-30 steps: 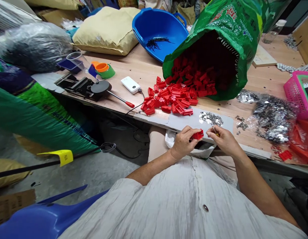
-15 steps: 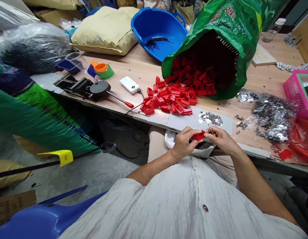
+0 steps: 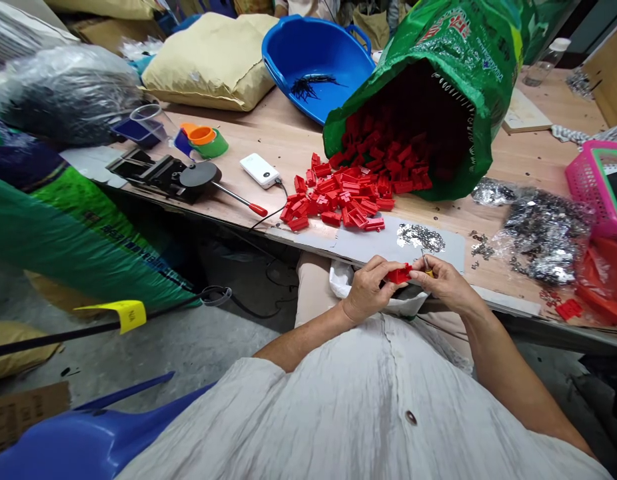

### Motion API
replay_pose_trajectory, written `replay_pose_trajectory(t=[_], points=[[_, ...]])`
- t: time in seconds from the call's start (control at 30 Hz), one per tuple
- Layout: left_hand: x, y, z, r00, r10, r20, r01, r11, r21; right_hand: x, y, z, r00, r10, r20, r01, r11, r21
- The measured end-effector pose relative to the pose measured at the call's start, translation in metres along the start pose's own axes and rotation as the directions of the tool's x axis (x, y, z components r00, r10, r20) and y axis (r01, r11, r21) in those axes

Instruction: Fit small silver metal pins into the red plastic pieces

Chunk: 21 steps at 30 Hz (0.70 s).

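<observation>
My left hand (image 3: 369,288) is closed on a small red plastic part (image 3: 400,273), held just in front of the table edge. My right hand (image 3: 442,285) grips a thin metal-tipped tool with a yellow handle (image 3: 428,269); its tip points up and its exact kind is unclear. The right fingertips are at the right end of the red part. Beyond the hands, small shiny metal pieces (image 3: 421,237) lie on a grey sheet (image 3: 358,247). A heap of similar red parts (image 3: 338,197) spills out of a green sack (image 3: 481,133).
A blue basin (image 3: 318,60) with black strips stands behind. On the left are a black lever device (image 3: 161,177) and a white power bank (image 3: 260,171) with a cable. Bagged metal pieces (image 3: 548,233) and a pink basket (image 3: 583,173) sit at right.
The tool in my right hand has tilted, its tip now standing more upright and slightly to the right. My left hand still holds the red part in nearly the same place.
</observation>
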<state>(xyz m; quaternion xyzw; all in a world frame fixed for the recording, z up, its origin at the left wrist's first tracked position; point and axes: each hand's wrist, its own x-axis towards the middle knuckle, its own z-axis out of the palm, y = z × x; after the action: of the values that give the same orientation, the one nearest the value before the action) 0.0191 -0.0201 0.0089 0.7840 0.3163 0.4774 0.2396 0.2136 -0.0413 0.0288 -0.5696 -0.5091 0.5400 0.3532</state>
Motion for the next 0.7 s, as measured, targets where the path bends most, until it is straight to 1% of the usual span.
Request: replay_pose_trajectory(t=[0.23,0.4,0.53,0.7], points=[[0.0021,-0.0006,-0.002,1.0,0.017,-0.025,-0.018,1.0,-0.014,-0.0005,-0.003,0.0004,1.0,0.015,-0.01,-0.015,0.999,0.029],[0.0002,-0.0011,-0.0019,0.998,0.025,-0.057,-0.024,1.0,0.006,-0.0009,-0.0021,0.0033,1.0,0.005,0.008,-0.006,0.999,0.049],[0.0002,-0.0002,-0.0024,0.997,0.062,-0.034,-0.061,0.997,0.038,-0.0013,-0.0038,0.0025,1.0,0.014,0.018,-0.015,0.999,0.047],[0.0002,0.0002,-0.0031,0.999,0.045,-0.004,-0.044,0.998,0.047,0.0,-0.0068,0.0019,1.0,0.012,0.022,-0.013,1.0,0.025]])
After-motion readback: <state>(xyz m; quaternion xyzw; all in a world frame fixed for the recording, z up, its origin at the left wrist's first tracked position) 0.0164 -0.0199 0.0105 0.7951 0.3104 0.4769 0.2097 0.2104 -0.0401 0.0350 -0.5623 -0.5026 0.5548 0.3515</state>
